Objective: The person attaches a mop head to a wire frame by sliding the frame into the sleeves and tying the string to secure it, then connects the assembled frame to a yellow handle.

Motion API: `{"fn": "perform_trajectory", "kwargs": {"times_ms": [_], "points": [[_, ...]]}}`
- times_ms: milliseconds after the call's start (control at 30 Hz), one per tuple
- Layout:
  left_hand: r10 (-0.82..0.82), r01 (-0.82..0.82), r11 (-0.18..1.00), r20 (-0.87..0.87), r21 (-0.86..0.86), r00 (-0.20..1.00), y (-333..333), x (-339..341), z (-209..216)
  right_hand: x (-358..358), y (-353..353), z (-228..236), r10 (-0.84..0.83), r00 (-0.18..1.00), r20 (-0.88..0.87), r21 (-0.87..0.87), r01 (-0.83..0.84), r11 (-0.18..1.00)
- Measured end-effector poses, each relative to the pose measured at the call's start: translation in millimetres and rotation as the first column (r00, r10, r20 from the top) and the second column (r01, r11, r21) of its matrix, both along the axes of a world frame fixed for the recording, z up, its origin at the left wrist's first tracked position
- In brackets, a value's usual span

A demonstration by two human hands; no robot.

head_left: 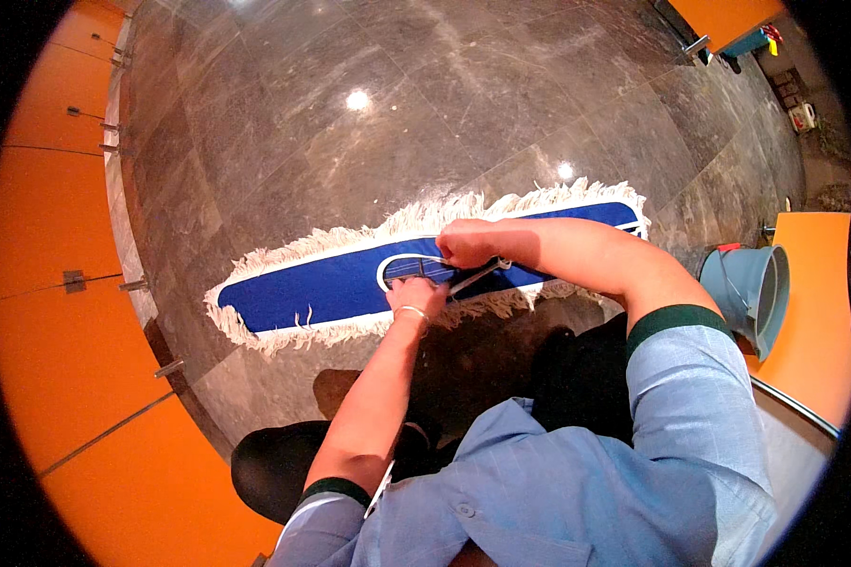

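A long dust mop head (312, 283) with a blue fabric back and white fringe lies across the grey tiled floor in front of me. Near its middle, a white-edged oval opening shows a dark frame (424, 267) inside. My left hand (416, 296) is at the near side of this opening, its fingertips bent over the rim and partly hidden. On the far side, my right hand (468, 243) is closed in a pinch at the edge of the blue fabric, and what lies between its fingers cannot be made out. A thin metal rod (477, 281) slants just below my right wrist.
A blue-grey bucket (728, 288) with a wire handle stands at the right, beside an orange panel (808, 274). Orange partitions (57, 274) on short metal feet run along the left. A white container (803, 117) and a blue item (745, 42) are at the far right.
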State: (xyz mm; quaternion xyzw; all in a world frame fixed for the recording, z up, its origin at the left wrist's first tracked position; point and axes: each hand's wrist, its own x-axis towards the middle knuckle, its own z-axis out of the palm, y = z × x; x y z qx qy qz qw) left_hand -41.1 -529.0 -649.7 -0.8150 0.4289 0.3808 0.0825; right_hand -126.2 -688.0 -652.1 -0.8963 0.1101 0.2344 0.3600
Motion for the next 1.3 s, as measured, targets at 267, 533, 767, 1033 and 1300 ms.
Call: {"fn": "perform_trajectory", "kwargs": {"times_ms": [267, 533, 767, 1033, 1300], "points": [[0.275, -0.283, 0.959, -0.151, -0.035, 0.95, 11.2, 7.1, -24.8, 0.5, 2.3, -3.0, -0.009, 0.996, -0.094, -0.133, -0.004, 0.991], [0.481, -0.546, 0.798, -0.274, -0.254, 0.832, 19.6, -9.7, -44.0, -5.7, -7.0, -5.9, -0.104, 0.99, -0.099, -0.067, 0.098, 0.993], [0.389, -0.743, 0.487, -0.647, -0.46, 0.656, 14.6, -30.2, -44.6, -13.4, -8.6, -11.2, -0.055, 0.996, -0.065, -0.07, 0.05, 0.996], [0.357, -0.742, 0.341, -0.65, -0.578, 0.671, 4.8, -36.1, -19.6, -31.5, 0.3, -20.9, 0.029, 0.994, 0.105, 0.126, -0.042, 0.991], [0.307, -0.498, 0.709, -0.417, -0.5, 0.856, -5.3, -11.4, -34.1, -8.9, 2.5, 40.6, 0.207, 0.947, 0.244, -0.092, -0.19, 0.978]]}}
